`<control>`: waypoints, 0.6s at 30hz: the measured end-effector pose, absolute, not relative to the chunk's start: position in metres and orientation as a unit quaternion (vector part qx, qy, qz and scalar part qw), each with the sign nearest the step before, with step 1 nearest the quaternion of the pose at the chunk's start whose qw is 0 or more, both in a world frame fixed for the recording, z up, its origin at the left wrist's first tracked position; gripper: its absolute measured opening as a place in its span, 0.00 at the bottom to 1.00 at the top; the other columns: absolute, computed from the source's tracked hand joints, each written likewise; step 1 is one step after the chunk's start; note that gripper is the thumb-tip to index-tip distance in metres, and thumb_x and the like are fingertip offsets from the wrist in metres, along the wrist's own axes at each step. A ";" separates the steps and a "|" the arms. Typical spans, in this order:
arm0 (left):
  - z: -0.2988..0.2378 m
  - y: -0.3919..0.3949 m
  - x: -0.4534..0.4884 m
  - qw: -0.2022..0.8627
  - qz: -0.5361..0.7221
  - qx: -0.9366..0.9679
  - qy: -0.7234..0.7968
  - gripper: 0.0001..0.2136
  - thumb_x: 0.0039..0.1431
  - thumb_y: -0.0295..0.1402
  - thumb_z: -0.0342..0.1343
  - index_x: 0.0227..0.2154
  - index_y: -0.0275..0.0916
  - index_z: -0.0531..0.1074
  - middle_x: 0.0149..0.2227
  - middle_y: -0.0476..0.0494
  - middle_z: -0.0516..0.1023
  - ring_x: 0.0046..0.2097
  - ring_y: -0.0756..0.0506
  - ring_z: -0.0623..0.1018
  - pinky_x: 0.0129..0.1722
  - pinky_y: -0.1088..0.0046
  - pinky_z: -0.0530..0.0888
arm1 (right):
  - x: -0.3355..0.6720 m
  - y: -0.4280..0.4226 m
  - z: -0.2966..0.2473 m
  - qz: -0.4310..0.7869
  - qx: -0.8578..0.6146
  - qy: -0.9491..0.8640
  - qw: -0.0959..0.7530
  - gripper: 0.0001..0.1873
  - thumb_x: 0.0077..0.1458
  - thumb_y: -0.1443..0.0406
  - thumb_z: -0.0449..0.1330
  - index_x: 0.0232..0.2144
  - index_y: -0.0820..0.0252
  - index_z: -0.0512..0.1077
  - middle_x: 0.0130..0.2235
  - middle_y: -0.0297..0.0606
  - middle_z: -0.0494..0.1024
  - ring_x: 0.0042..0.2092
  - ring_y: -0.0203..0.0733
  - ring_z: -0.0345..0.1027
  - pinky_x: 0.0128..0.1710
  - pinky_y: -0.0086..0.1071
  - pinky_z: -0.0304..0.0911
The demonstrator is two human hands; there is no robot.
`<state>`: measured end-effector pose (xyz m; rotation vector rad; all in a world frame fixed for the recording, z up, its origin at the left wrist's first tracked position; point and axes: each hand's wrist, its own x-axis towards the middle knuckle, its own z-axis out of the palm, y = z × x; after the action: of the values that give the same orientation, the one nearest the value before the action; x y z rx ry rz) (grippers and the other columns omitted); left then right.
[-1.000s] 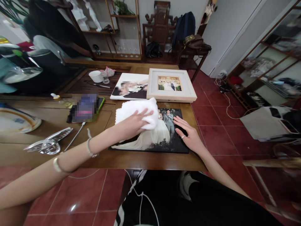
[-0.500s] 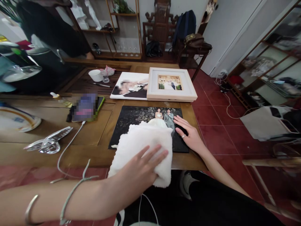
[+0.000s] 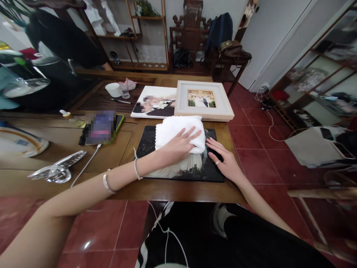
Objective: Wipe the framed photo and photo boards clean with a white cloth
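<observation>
A dark frameless photo print (image 3: 195, 173) of a couple lies flat near the front edge of the wooden table (image 3: 117, 156). My left hand (image 3: 180, 145) presses a folded white towel (image 3: 174, 128) onto the far middle of the print, fingers spread flat over the cloth. My right hand (image 3: 224, 160) lies palm down on the print's right side, fingers stretched out, a ring on one finger. The towel hides the couple's upper halves.
Behind the print sit a white-framed photo (image 3: 203, 99) and another print (image 3: 154, 102). A phone (image 3: 102, 126) on a cable, a winged metal ornament (image 3: 57, 169) and a plate (image 3: 19, 141) lie to the left. A white cup (image 3: 113, 89) stands farther back. A person in dark clothes (image 3: 64, 39) stands at the back left.
My left hand swept the towel from the print's far part down over its near edge, then back up to the far middle. My right hand stayed put on the right side.
</observation>
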<state>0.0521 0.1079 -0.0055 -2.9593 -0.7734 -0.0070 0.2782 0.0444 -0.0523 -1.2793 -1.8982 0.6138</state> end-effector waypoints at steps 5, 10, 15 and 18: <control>-0.002 0.045 0.052 0.052 0.008 -0.975 -0.218 0.09 0.59 0.28 0.56 0.41 0.37 0.79 0.67 0.36 0.54 0.67 0.34 0.55 0.63 0.53 0.59 | 0.278 0.045 -0.052 0.238 -0.503 -0.743 0.373 0.19 0.62 0.58 0.55 0.54 0.51 0.71 0.60 0.41 0.70 0.64 0.48 0.58 0.64 0.51 0.53; 0.006 -0.025 0.042 0.089 -0.005 -0.977 -0.195 0.10 0.58 0.32 0.57 0.39 0.38 0.81 0.66 0.36 0.59 0.65 0.32 0.61 0.60 0.57 0.64 | 0.278 0.044 -0.051 0.239 -0.495 -0.746 0.375 0.19 0.63 0.59 0.54 0.55 0.52 0.71 0.60 0.41 0.70 0.65 0.46 0.57 0.64 0.51 0.53; 0.009 -0.012 0.040 0.043 0.000 -0.979 -0.198 0.10 0.58 0.33 0.58 0.40 0.41 0.80 0.66 0.40 0.57 0.66 0.37 0.61 0.60 0.62 0.64 | 0.278 0.045 -0.051 0.239 -0.497 -0.746 0.373 0.19 0.62 0.58 0.54 0.55 0.50 0.71 0.60 0.40 0.70 0.65 0.46 0.57 0.64 0.52 0.53; 0.008 0.035 0.044 0.028 0.004 -0.971 -0.238 0.10 0.59 0.30 0.57 0.42 0.39 0.78 0.66 0.36 0.56 0.65 0.36 0.61 0.59 0.61 0.66 | 0.279 0.045 -0.052 0.238 -0.498 -0.745 0.374 0.20 0.62 0.58 0.54 0.55 0.52 0.71 0.60 0.42 0.70 0.65 0.46 0.57 0.64 0.51 0.53</control>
<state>0.0443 0.0346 0.0085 -2.9963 -0.7343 0.0134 0.2786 0.0453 -0.0522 -1.2764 -1.9084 0.6093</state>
